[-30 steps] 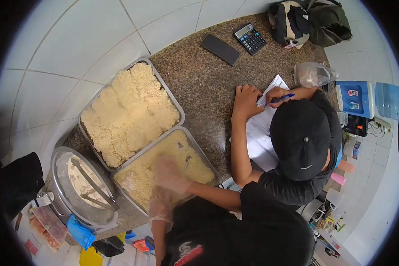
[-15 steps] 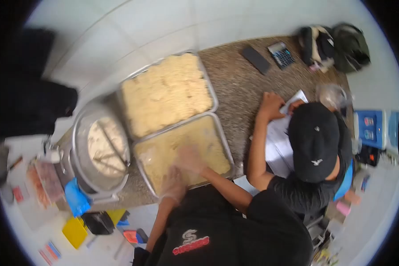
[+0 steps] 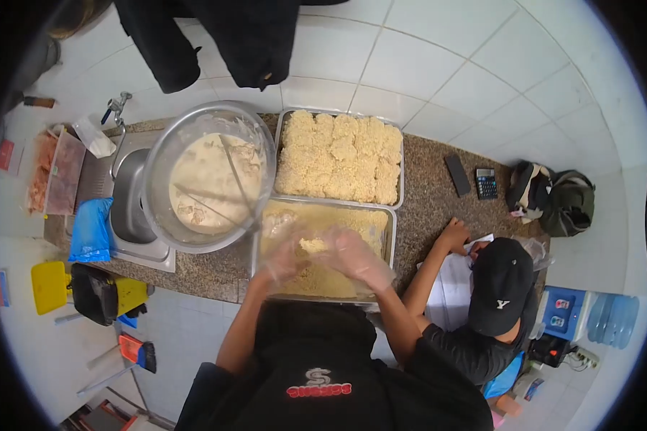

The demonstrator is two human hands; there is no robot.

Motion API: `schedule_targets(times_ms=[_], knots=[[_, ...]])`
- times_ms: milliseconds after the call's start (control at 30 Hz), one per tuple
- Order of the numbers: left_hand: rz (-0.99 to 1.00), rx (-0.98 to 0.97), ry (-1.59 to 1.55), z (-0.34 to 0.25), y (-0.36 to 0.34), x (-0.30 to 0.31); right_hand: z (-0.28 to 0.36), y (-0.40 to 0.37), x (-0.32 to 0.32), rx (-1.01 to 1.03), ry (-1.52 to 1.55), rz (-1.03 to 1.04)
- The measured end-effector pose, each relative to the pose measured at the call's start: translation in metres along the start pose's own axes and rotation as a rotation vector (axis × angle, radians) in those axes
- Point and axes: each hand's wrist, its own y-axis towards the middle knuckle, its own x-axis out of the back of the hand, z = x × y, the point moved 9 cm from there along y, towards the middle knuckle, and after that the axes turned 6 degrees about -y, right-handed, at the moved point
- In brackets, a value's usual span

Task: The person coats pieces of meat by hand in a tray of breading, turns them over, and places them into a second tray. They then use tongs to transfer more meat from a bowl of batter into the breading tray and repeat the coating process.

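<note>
My left hand point(image 3: 283, 260) and my right hand point(image 3: 354, 257), both in clear plastic gloves, are over the lower metal tray point(image 3: 316, 289) of pale crumbs. A crumb-coated piece point(image 3: 311, 246) is between them, held at its two sides. An uncoated, wet-looking piece point(image 3: 280, 221) lies in the tray's upper left. Behind stands another tray point(image 3: 400, 188) filled with crumb-coated pieces point(image 3: 341, 154). To the left is a large metal bowl point(image 3: 154, 205) of whitish batter with pieces and two thin rods or tongs point(image 3: 233, 169).
A sink point(image 3: 128, 205), a blue bag point(image 3: 91, 230) and a plastic tub point(image 3: 65, 172) are at the left. On the right a person in a black cap point(image 3: 502, 287) leans over papers point(image 3: 451, 287). A phone point(image 3: 457, 175) and calculator point(image 3: 486, 184) lie behind.
The view has turned and shifted. My hands, earlier low on the crumbs, are now raised with a coated piece between them.
</note>
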Motion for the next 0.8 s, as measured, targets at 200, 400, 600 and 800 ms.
schedule_targets(times_ms=[200,400,600,800], knots=[[0.283,0.527,-0.965,0.063,0.003,-0.072,-0.054,0.033,0.049,-0.100,-0.047,0.106],[-0.041,0.515,-1.093,0.076,0.091,-0.068,-0.111,0.134,0.101,-0.299,-0.110,0.149],[-0.261,0.637,-0.911,0.097,0.196,-0.029,-0.164,0.264,0.114,-0.117,-0.372,0.156],[-0.446,0.599,-0.948,0.114,0.174,-0.046,-0.185,0.305,0.087,0.023,-0.433,0.088]])
